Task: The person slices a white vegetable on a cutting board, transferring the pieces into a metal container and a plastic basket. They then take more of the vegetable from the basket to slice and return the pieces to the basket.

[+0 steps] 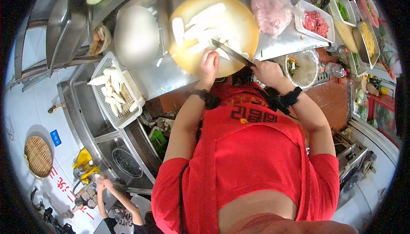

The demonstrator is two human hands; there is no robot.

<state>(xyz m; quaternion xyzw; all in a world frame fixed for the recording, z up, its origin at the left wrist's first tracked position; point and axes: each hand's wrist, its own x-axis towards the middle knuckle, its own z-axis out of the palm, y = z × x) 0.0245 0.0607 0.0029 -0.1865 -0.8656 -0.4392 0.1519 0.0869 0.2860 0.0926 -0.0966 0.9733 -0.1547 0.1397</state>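
On a round yellow cutting board (179,59) lie several peeled white vegetable stalks (209,14), with cut white pieces (234,44) to their right. My right hand (270,74) is wrapped round the handle of a kitchen knife (230,52), its blade pointing up and left across the pieces. My left hand (209,66) is at the board's near edge, left of the blade. Its fingers are curled in beside a white piece (222,54); whether anything is in them is hidden. Both wrists wear black bands.
Left of the board are a large pale oval object (136,37) and a white basket (136,95) of white stalks. To the right are a pink plastic bag (271,10), a white tray (299,26) of chopped meat and a pot (314,59). Another person's hands (101,184) are at lower left.
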